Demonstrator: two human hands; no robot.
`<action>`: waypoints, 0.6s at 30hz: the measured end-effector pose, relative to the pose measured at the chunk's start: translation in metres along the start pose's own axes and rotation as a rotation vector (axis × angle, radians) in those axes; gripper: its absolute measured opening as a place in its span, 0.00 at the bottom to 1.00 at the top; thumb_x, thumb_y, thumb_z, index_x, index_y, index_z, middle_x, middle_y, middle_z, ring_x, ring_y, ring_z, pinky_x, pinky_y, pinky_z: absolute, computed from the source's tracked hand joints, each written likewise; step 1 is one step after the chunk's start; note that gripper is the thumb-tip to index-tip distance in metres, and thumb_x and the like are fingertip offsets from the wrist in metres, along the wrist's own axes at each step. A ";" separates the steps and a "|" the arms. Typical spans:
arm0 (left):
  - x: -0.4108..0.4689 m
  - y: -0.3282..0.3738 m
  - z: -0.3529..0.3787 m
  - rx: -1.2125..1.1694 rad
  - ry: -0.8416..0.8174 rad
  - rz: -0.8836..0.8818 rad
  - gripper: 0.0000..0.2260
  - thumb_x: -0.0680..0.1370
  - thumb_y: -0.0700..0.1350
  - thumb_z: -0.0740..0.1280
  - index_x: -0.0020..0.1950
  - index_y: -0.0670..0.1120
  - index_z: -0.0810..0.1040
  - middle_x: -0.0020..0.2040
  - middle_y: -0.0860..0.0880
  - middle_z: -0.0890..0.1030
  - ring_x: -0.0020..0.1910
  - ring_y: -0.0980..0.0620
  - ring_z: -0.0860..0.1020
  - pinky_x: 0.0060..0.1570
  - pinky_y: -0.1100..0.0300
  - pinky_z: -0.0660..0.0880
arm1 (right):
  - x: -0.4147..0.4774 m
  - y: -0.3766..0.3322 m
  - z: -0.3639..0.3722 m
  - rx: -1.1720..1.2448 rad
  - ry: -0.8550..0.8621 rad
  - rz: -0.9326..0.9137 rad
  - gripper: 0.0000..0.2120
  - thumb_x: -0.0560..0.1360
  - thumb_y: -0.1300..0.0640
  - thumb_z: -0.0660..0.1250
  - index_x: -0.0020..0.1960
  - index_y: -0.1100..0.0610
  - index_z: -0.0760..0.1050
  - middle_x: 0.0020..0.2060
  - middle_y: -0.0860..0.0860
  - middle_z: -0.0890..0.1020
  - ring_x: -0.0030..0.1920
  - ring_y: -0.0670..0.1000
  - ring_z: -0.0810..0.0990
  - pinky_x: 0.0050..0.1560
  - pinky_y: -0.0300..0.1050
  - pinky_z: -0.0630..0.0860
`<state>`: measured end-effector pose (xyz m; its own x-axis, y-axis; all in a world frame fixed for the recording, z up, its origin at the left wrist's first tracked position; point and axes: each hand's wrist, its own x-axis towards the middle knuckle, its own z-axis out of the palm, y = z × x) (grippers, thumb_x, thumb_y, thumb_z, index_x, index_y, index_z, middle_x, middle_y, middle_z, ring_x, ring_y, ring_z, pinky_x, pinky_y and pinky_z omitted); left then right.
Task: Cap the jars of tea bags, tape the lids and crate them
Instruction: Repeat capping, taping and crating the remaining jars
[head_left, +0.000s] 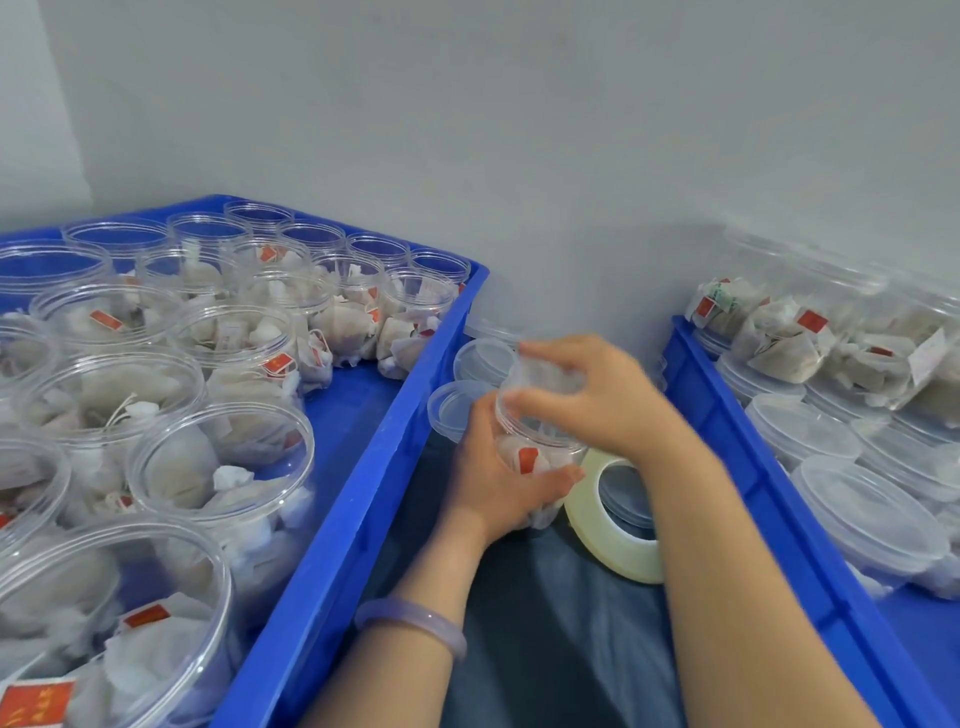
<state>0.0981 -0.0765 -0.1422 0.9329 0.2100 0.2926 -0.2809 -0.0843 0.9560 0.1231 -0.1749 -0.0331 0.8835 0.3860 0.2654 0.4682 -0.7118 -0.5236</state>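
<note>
Between two blue crates, a person holds a clear plastic jar (540, 436) of tea bags over a dark sheet (545, 649). The left hand (493, 483) cups the jar from below and behind, with the thumb wrapped across its front. The right hand (602, 400) grips from above, fingers curled over the jar's top edge. Motion blur hides whether a lid sits under those fingers. A red tag (528, 460) shows through the jar wall just above the left thumb, and its writing cannot be read. A roll of clear tape (592, 525) lies just right of the jar, under the right wrist. Loose clear lids (483, 361) lie just behind the jar, beside the left crate (415, 415). That crate holds many open jars (223, 467) of tea bags with red tags. The nearest tag (36, 701), at bottom left, carries pale characters too blurred to read. The right crate (727, 426) holds capped jars (862, 514) lying packed together. Their red and white tags are also illegible. A pale lilac bangle (410, 623) circles the left wrist.
</note>
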 end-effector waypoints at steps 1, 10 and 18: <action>0.002 0.001 0.001 0.033 -0.005 -0.007 0.36 0.60 0.45 0.80 0.62 0.52 0.66 0.52 0.61 0.75 0.50 0.68 0.75 0.41 0.79 0.69 | -0.002 0.002 0.011 -0.034 -0.025 0.008 0.28 0.65 0.39 0.71 0.64 0.40 0.74 0.62 0.41 0.73 0.62 0.40 0.71 0.55 0.35 0.64; 0.006 0.003 0.000 0.136 0.020 0.020 0.38 0.58 0.49 0.80 0.61 0.51 0.64 0.51 0.62 0.72 0.47 0.75 0.71 0.39 0.82 0.66 | 0.003 0.005 0.010 0.081 -0.216 -0.037 0.21 0.64 0.48 0.74 0.55 0.35 0.77 0.58 0.37 0.70 0.62 0.39 0.69 0.56 0.38 0.64; 0.002 0.004 0.009 0.213 0.077 0.150 0.22 0.65 0.46 0.75 0.54 0.40 0.73 0.41 0.61 0.74 0.40 0.76 0.72 0.37 0.80 0.65 | -0.005 -0.015 0.046 -0.375 0.085 0.210 0.28 0.72 0.36 0.59 0.70 0.44 0.64 0.66 0.52 0.68 0.64 0.59 0.65 0.53 0.51 0.66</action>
<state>0.1013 -0.0849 -0.1381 0.8621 0.2525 0.4393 -0.3535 -0.3214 0.8785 0.1116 -0.1393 -0.0638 0.9508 0.1713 0.2583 0.2366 -0.9395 -0.2476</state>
